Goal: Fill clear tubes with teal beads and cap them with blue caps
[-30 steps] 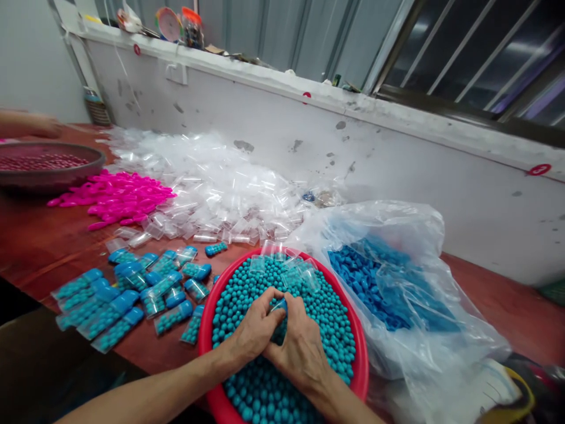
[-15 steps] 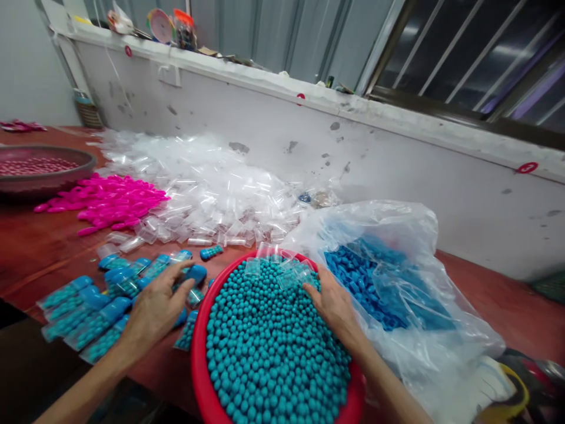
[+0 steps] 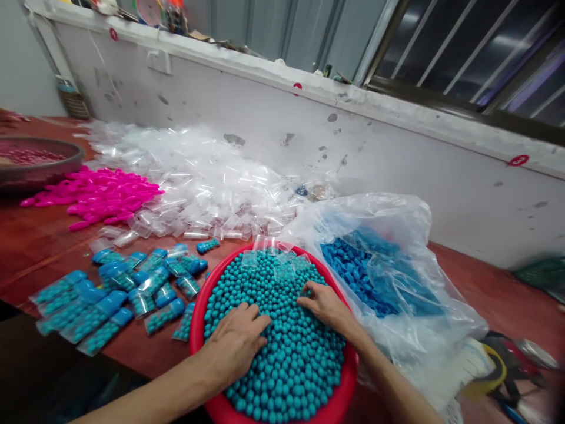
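A red basin (image 3: 199,315) full of round teal beads (image 3: 286,371) stands in front of me. My left hand (image 3: 241,338) lies palm down on the beads at the basin's left, fingers bent and slightly apart. Over the right side of the beads is my right hand (image 3: 324,303), with thumb and fingers curled but apart and nothing visible between them. Several clear plastic tubes (image 3: 291,268) lie on the beads at the far rim. To the left are several clear tubes of teal beads with blue caps (image 3: 163,315). Under the left palm, the beads are hidden.
A clear plastic bag (image 3: 406,212) holding blue caps (image 3: 353,274) lies right of the basin. Behind is a heap of clear tubes (image 3: 212,176), beside bright pink pieces (image 3: 110,194). A brown bowl (image 3: 66,162) of pink beads sits far left; yellow tape (image 3: 489,377) lies right.
My left hand has moved right, from the filled tubes onto the beads. My right hand has drawn back from the clear tubes at the far rim toward me.
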A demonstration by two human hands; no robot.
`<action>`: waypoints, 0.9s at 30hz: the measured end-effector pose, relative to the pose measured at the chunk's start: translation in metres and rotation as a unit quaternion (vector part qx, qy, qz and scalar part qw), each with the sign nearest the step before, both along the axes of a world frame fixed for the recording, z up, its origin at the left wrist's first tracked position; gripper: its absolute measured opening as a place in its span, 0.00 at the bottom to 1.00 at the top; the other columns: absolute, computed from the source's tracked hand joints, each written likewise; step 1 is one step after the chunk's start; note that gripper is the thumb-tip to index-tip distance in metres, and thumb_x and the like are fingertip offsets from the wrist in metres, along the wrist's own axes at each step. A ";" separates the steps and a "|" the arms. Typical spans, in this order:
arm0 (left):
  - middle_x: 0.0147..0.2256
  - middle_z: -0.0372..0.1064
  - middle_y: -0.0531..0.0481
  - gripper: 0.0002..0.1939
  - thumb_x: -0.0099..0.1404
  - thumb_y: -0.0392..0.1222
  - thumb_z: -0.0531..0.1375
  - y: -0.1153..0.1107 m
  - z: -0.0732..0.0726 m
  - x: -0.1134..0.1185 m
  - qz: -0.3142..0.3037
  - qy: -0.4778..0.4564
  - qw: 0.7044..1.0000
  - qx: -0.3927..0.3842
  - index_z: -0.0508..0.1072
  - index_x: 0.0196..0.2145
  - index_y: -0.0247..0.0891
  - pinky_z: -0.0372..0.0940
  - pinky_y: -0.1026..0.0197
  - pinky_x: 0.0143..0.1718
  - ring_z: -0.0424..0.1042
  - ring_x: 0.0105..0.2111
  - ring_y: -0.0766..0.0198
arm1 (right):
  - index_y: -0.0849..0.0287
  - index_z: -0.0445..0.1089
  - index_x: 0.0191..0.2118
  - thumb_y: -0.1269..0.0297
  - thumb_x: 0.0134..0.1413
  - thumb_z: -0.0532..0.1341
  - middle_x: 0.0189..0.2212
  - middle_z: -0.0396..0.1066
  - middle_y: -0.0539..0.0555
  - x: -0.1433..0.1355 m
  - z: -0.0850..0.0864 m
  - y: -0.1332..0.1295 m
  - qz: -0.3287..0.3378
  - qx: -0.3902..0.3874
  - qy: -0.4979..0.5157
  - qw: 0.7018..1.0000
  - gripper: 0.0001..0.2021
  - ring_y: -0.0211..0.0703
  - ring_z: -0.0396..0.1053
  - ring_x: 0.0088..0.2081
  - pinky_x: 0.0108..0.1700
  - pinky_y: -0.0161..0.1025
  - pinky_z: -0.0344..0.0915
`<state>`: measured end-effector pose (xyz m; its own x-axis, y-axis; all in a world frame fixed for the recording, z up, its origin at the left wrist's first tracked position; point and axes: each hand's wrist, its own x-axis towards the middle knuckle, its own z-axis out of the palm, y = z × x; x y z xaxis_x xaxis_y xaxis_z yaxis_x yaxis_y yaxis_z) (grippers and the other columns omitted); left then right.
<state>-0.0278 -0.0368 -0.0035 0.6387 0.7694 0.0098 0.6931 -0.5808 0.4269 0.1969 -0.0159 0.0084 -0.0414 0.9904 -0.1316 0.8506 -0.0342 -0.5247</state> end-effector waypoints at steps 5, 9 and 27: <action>0.38 0.64 0.47 0.16 0.59 0.37 0.52 0.005 0.000 0.013 -0.037 0.009 0.999 0.014 0.65 0.45 0.43 0.58 0.52 0.42 0.61 0.40 0.56 | 0.60 0.66 0.22 0.63 0.43 0.60 0.18 0.60 0.46 -0.004 -0.007 -0.004 0.008 -0.092 0.119 0.989 0.07 0.33 0.56 0.22 0.24 0.31 0.50; 0.36 0.63 0.49 0.22 0.58 0.31 0.51 0.018 0.005 0.022 -0.101 0.001 0.995 0.019 0.62 0.50 0.47 0.60 0.59 0.37 0.63 0.36 0.59 | 0.58 0.60 0.20 0.59 0.46 0.57 0.10 0.50 0.40 -0.008 -0.006 -0.004 0.008 -0.198 0.189 0.962 0.11 0.29 0.47 0.13 0.16 0.29 0.44; 0.24 0.58 0.57 0.10 0.58 0.48 0.50 0.037 0.003 0.029 0.056 -0.346 0.844 -0.406 0.59 0.32 0.38 0.56 0.67 0.21 0.63 0.23 0.68 | 0.56 0.62 0.38 0.62 0.52 0.53 0.27 0.60 0.46 -0.022 0.008 -0.009 0.025 -0.059 0.340 0.938 0.08 0.28 0.55 0.17 0.16 0.28 0.50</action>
<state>0.0015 -0.0002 -0.0005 0.6194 0.7568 -0.2086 0.1465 0.1497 0.9778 0.1749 -0.0253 0.0166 -0.2016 0.9650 -0.1676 0.3234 -0.0960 -0.9414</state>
